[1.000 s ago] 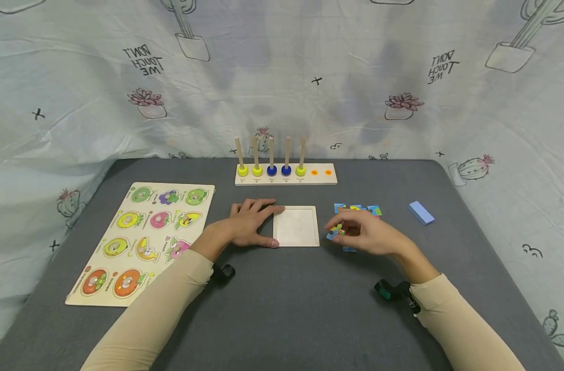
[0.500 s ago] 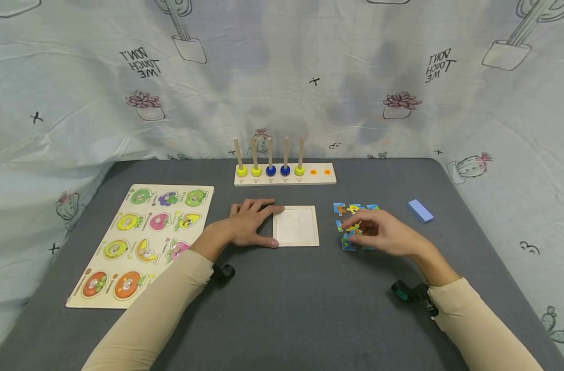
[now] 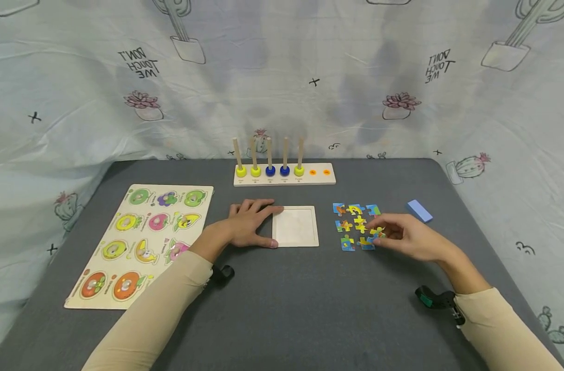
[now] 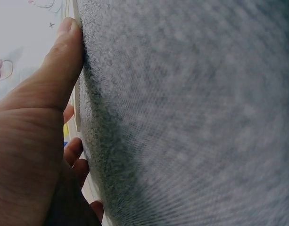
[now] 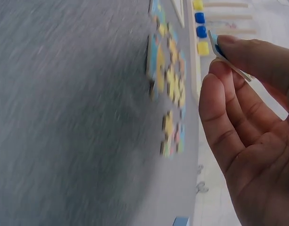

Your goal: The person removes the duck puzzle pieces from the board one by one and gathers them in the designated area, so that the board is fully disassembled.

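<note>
My right hand pinches a blue and yellow jigsaw puzzle piece between thumb and fingers. In the right wrist view this piece is seen nearly edge-on, lifted off the table. Several loose puzzle pieces lie in a rough grid just left of that hand. A shallow, pale wooden puzzle tray lies in the middle, with no piece in it. My left hand rests at its left side, index finger and thumb extended and touching its left corners. The left wrist view shows the thumb along the tray's edge.
A wooden fruit puzzle board lies on the left, partly under the left forearm. Behind the tray stands a peg board with upright pegs and yellow and blue rings. A blue block lies beyond the right hand. A patterned curtain hangs behind the table.
My right hand has moved right, away from the tray and across the loose pieces, carrying the puzzle piece and uncovering the others. The left hand and the tray have stayed in place.
</note>
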Available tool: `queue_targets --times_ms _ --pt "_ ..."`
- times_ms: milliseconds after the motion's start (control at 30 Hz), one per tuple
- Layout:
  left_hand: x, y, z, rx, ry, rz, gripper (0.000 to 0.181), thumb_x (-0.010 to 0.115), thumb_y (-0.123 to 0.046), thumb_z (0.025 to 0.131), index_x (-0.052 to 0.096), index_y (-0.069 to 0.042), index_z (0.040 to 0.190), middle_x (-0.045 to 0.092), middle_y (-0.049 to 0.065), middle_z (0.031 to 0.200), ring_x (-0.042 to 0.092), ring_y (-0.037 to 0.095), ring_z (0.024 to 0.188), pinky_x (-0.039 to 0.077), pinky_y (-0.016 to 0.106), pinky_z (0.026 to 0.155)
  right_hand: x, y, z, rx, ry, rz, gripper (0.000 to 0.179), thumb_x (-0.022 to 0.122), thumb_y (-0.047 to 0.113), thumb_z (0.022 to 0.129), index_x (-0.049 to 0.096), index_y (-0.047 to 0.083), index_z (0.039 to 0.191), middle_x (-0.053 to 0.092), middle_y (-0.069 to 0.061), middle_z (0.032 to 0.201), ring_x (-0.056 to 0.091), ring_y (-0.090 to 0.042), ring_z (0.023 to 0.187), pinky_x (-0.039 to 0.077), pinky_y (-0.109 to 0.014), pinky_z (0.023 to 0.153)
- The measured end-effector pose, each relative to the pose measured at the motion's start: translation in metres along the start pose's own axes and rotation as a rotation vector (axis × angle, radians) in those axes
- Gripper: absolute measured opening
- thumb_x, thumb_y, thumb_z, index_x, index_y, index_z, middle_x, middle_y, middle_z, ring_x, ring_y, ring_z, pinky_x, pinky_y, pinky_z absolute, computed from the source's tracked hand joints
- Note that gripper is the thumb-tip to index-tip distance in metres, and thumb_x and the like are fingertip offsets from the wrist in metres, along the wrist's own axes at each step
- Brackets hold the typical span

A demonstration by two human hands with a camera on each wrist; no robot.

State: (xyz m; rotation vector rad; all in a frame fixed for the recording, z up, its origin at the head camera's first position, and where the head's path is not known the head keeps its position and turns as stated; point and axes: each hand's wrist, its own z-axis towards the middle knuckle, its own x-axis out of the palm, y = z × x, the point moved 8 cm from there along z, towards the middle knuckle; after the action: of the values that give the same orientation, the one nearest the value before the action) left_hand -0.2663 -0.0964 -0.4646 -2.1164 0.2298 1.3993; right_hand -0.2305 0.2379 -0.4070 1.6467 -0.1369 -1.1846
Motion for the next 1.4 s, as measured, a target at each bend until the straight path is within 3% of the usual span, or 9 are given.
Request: queue_targets --times_ms 367,567,733,900,1033,1267,1400 --pt "0.001 0.001 0.001 -0.007 0.006 -0.015 0.095 0.067 -0.071 0.087 0.020 -0.041 0.164 0.009 -0.001 0.172 0.013 0.037 0.152 0.020 0.063 0.106 -0.008 -0.014 -0.021 -0.023 0.002 -0.074 0.028 0.071 0.003 0.096 0.070 0.006 0.124 0.073 -0.007 0.114 0.063 -0.012 0.080 0.051 -0.025 0.069" --pt "0.000 0.001 0.000 -0.009 0.003 -0.006 0.095 0.066 -0.072 0.087 0.020 -0.039 0.164 0.010 0.000 0.172 0.014 0.037 0.152 0.022 0.063 0.106 -0.008 -0.020 -0.022 -0.014 0.047 -0.085 0.030 0.069 0.005 0.098 0.069 0.007 0.128 0.072 -0.006 0.120 0.069 -0.011 0.095 0.054 -0.025 0.077" --pt "0.002 -0.003 0.000 0.001 -0.004 -0.001 0.096 0.064 -0.074 0.087 0.020 -0.039 0.164 0.011 0.002 0.172 0.015 0.038 0.152 0.023 0.062 0.104 -0.007 -0.028 -0.025 0.039 0.098 -0.080 0.030 0.067 0.007 0.100 0.068 0.007 0.130 0.071 -0.009 0.124 0.069 -0.012 0.102 0.055 -0.025 0.080" --pt "0.003 -0.005 0.001 0.007 -0.008 0.001 0.095 0.064 -0.073 0.088 0.021 -0.038 0.164 0.011 0.001 0.172 0.014 0.037 0.152 0.022 0.061 0.105 -0.003 -0.036 -0.029 0.116 0.141 -0.060 0.030 0.065 0.010 0.102 0.066 0.008 0.132 0.070 -0.010 0.125 0.068 -0.011 0.097 0.054 -0.026 0.078" --pt "0.003 -0.006 0.001 0.017 -0.011 0.002 0.095 0.065 -0.073 0.087 0.021 -0.037 0.164 0.012 0.003 0.172 0.015 0.039 0.151 0.022 0.062 0.105 -0.004 -0.040 -0.031 0.130 0.122 -0.077 0.029 0.066 0.009 0.101 0.066 0.007 0.130 0.070 -0.008 0.121 0.067 -0.009 0.089 0.053 -0.026 0.074" --pt "0.005 -0.011 0.001 0.001 0.007 0.036 0.095 0.063 -0.072 0.089 0.019 -0.037 0.165 0.009 0.001 0.173 0.017 0.036 0.152 0.022 0.061 0.106 -0.006 -0.038 -0.030 0.061 0.051 -0.178 0.029 0.073 0.005 0.095 0.069 0.009 0.124 0.067 -0.004 0.115 0.059 -0.005 0.078 0.051 -0.025 0.068" --pt "0.006 -0.015 0.000 -0.006 0.013 0.042 0.093 0.062 -0.071 0.090 0.019 -0.037 0.165 0.009 0.001 0.173 0.017 0.035 0.153 0.023 0.061 0.106 -0.007 -0.036 -0.031 0.062 0.030 -0.201 0.029 0.073 0.004 0.095 0.071 0.011 0.123 0.064 -0.002 0.114 0.055 -0.005 0.076 0.048 -0.025 0.066"
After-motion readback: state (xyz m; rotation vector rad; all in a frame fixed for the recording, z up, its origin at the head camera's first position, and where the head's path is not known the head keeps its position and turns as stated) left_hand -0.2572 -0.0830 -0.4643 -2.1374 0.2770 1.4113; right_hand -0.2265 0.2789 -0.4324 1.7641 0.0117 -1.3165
